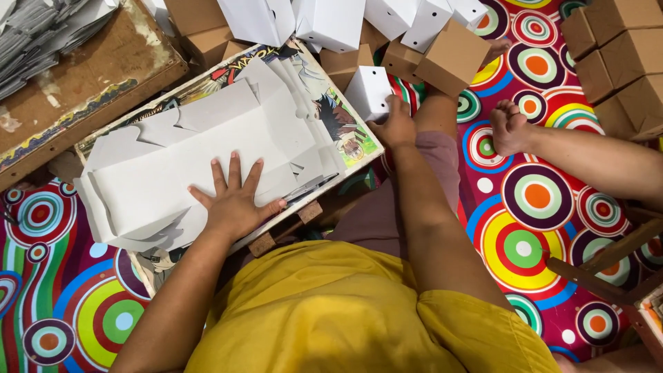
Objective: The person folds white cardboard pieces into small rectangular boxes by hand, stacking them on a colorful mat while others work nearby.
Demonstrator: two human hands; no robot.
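My left hand (235,202) lies flat, fingers spread, on a stack of flat white die-cut box blanks (173,159). The stack rests on a small low table (359,148) with a colourful cartoon picture on its top. My right hand (396,124) reaches forward past the table's right corner and grips a folded white box (368,91) at its lower edge. Around that box stand several folded boxes, white (331,22) and brown (452,59).
A worn wooden board (90,83) with grey card stacks (41,34) lies at the upper left. Brown boxes (618,62) are piled at the upper right. My bare foot (510,128) and leg rest on a mat of coloured circles (525,242). A wooden frame (608,266) sits at right.
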